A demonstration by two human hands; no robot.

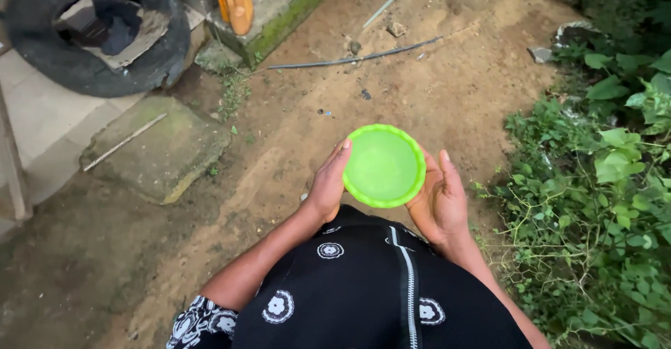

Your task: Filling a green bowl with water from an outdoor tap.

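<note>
Green bowl cradled in both hands over the dirt path

Green bowl (384,165), bright lime plastic with a scalloped rim, sits dead centre, held out in front of the body at about waist height. Its open side faces up toward the camera, and it looks empty. The left hand (329,181) presses against the bowl's left edge, fingers curled up along the rim, one fingertip showing just at the top. The right hand (439,199) takes the other side, palm cupped under and against the right edge, fingers stretched up past the rim. So both hands are wrapped onto the bowl, one on each flank, gripping it between them.

Below the hands, a black garment (370,286) with white flower rounds and a pale zip running down the middle fills the lower frame.

Under the bowl lies bare brown earth (391,76), a path running away up the picture. Along the right, a bank of green leafy weeds (601,181) crowds in close to the right forearm. Off to the left, well apart from the hands, a mossy flat stone slab (164,146) with a thin stick across it. Top left, an old black tyre (91,34) with a dark cloth inside it, and beside that an orange plastic jug (237,0) on a concrete ledge. A thin dark pipe (349,60) crosses the ground beyond the bowl.
</note>
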